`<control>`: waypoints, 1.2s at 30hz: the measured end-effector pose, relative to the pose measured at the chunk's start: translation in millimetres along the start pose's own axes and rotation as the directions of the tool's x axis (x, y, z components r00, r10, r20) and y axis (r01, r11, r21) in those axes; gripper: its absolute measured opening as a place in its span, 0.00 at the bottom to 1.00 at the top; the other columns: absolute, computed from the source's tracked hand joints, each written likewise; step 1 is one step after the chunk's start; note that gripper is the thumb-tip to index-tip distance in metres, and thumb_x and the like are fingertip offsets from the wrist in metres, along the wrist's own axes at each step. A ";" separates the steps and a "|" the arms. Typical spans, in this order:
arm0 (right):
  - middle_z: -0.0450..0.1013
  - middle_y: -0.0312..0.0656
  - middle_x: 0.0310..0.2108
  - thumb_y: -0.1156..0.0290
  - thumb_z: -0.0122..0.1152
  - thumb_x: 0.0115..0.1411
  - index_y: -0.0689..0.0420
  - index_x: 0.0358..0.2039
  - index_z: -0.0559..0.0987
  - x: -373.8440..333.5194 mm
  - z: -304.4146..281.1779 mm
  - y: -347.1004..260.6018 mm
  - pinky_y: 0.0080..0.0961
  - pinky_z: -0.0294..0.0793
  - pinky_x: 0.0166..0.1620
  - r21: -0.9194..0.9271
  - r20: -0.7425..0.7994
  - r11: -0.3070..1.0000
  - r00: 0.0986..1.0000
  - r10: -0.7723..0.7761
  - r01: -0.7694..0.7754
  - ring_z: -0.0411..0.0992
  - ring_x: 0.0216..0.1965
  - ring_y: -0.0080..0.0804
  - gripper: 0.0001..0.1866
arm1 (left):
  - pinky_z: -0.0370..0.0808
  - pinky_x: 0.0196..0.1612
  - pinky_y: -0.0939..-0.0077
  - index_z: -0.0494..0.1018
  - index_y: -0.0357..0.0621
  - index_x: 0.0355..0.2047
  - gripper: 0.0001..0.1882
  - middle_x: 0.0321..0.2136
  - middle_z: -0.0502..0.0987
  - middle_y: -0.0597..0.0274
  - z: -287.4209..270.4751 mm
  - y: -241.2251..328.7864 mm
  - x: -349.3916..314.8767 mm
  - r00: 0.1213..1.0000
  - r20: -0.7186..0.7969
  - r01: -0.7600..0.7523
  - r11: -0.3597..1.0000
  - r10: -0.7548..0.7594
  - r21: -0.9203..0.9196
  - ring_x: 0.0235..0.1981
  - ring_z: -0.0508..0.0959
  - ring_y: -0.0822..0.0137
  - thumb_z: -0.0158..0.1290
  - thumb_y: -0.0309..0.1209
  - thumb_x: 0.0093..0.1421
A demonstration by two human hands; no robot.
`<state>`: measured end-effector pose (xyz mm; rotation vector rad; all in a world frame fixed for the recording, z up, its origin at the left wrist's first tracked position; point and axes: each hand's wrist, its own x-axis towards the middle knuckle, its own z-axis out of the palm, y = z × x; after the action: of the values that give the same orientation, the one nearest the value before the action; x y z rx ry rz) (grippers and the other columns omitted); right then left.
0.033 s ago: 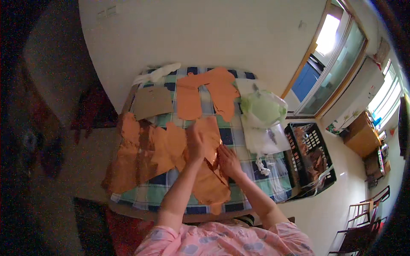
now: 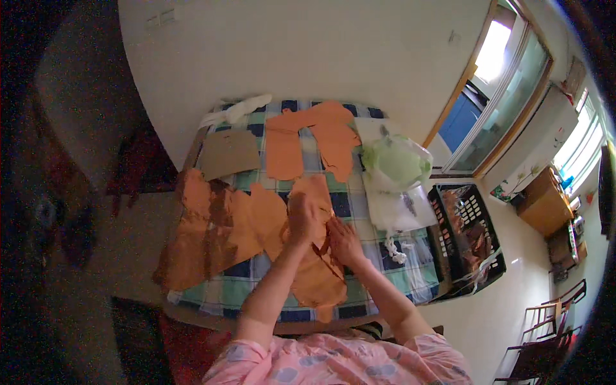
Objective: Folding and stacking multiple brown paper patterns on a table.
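nothing moved; both hands [image 2: 301,218] [image 2: 344,240] pinching orange fabric piece [image 2: 317,273]; black crate [image 2: 471,240] holds scraps.

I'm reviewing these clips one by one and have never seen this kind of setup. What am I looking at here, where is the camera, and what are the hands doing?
There is no machine here. A person wears a wide fisheye camera on the head that looks down, so straight edges bend near the rim. The two bare forearms coming in from below are their own. The left hand and right hand both rest on an orange fabric piece lying on a table with a checked cloth. More orange pieces and a brown cardboard shape lie farther back, a pale plastic bag to the right, and a black crate stands on the floor.
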<state>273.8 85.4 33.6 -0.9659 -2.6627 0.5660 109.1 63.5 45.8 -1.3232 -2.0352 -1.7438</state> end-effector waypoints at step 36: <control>0.69 0.38 0.53 0.83 0.60 0.36 0.53 0.40 0.77 -79.7 -5.2 42.3 0.47 0.56 0.62 0.227 -0.012 0.835 0.858 -0.513 0.502 0.62 0.59 0.38 0.25 | 0.51 0.63 0.46 0.66 0.42 0.55 0.24 0.58 0.63 0.47 14.9 -25.2 -62.1 0.795 0.570 -0.371 0.910 0.208 0.185 0.61 0.59 0.46 0.48 0.36 0.58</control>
<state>358.9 64.3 11.5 -0.1588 -2.6594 0.7406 135.1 46.2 -15.4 -2.0603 -2.0684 -0.9536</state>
